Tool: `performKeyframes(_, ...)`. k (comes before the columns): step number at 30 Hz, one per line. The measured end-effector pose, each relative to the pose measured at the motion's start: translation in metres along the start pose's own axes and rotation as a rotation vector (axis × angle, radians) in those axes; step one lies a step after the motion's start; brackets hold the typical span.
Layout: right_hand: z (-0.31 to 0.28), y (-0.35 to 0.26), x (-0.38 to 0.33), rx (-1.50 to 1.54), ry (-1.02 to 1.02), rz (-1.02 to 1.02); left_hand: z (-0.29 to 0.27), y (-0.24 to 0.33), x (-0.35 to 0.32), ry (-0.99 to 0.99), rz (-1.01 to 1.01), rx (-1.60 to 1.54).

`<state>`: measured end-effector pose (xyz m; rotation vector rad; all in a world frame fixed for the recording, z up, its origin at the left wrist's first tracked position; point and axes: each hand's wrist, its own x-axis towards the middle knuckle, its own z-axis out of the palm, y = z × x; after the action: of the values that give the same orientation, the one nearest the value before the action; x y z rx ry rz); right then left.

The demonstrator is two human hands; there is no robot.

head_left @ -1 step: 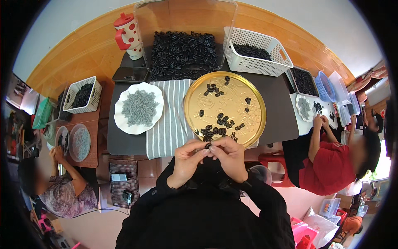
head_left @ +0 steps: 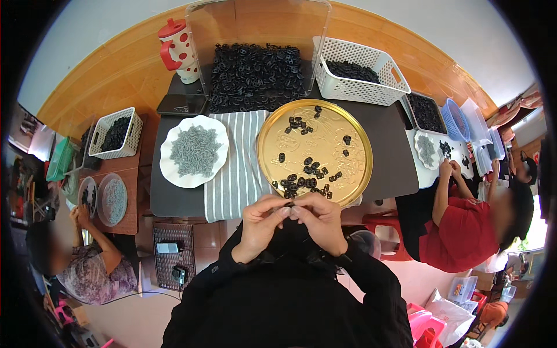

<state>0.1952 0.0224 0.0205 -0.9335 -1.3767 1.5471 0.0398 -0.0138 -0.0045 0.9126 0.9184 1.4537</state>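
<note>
Hands are seen together at lower centre of the frame, just below the near rim of the round gold tray (head_left: 264,139): the left hand (head_left: 259,226) and the right hand (head_left: 324,221) are brought fingertip to fingertip, and a small black part (head_left: 288,204) is pinched between them, so both grips are closed on that one piece. Whether it is a single part or two being joined cannot be told at this size. On the tray, a few dozen loose black parts (head_left: 307,177) are scattered, most clustered toward the near rim, a few toward the far rim. A heap of like black pieces (head_left: 255,72) fills the clear bin at upper centre, and more lie in the white basket (head_left: 362,72) to its right. A white plate of grey pieces (head_left: 194,152) sits left of the tray, beside a striped cloth (head_left: 235,168) on the dark worktop (head_left: 391,156). Judged from these stocks, only a small share is on the tray; the bulk appears still to be handled. Other people are seated at the left and right edges with similar plates.
</note>
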Motion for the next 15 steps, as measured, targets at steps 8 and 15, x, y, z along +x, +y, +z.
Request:
performKeyframes(8, -0.052, -0.019, 0.018, -0.726, 0.039, -0.306, -0.041, 0.023, 0.024, 0.041, 0.353, 1.127)
performKeyframes(15, -0.061, -0.012, 0.022, -0.862, 0.088, -0.293, -0.026, 0.025, 0.033, 0.111, 0.438, 1.319)
